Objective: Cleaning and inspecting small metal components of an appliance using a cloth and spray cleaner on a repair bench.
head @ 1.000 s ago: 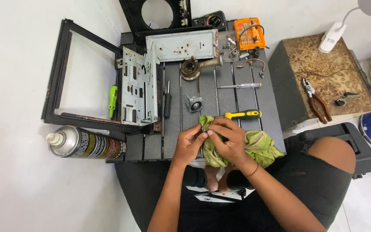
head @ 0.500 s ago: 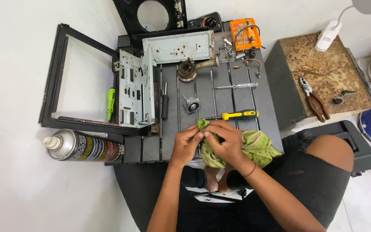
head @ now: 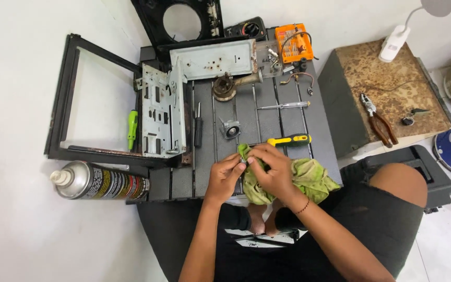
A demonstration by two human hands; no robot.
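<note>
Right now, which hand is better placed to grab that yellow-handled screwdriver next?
Right, probably. The right hand sits just below the yellow-handled screwdriver, wrapped in the crumpled green cloth. The left hand is farther off, pinching the cloth's corner.

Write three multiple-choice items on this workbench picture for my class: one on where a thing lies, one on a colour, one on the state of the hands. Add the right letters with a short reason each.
1. Where does the silver spray can with the white nozzle lie?
A. On the brown rusty box
B. On its side at the left front corner of the dark slatted table
C. Upright beside the lamp

2. What colour is the handle of the screwdriver just beyond the hands?
A. Yellow and black
B. Red
C. White

3. What are the left hand and right hand doing?
A. Resting apart and empty
B. Gripping the pliers
C. Meeting at the crumpled green cloth, pinching a small part

Answers: 1 B, the can lies flat there, its nozzle pointing left. 2 A, the handle is yellow with black bands. 3 C, both sets of fingertips come together over the cloth's left end.
</note>
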